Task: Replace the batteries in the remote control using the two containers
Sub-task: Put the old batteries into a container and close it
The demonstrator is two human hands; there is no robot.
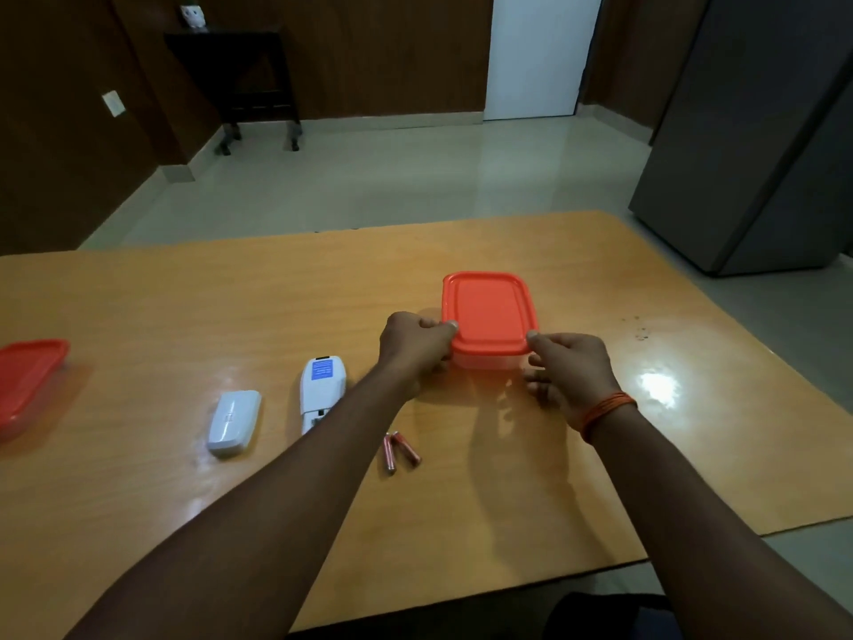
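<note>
A clear container with an orange lid (pixel 488 311) stands on the wooden table (pixel 184 297), right of centre. My left hand (pixel 413 346) grips its near left corner and my right hand (pixel 565 369) grips its near right corner, thumbs on the lid's edge. The white remote (pixel 321 390) lies face down with its battery bay open, partly under my left forearm. Its white battery cover (pixel 234 422) lies to the left of it. Two reddish batteries (pixel 399 452) lie side by side on the table between my forearms. A second orange-lidded container (pixel 27 385) sits at the table's left edge.
The table's far edge runs just behind the container and its right edge slants past my right arm. A grey refrigerator (pixel 761 131) stands at the right beyond the table. A dark side table (pixel 240 71) stands by the far wall.
</note>
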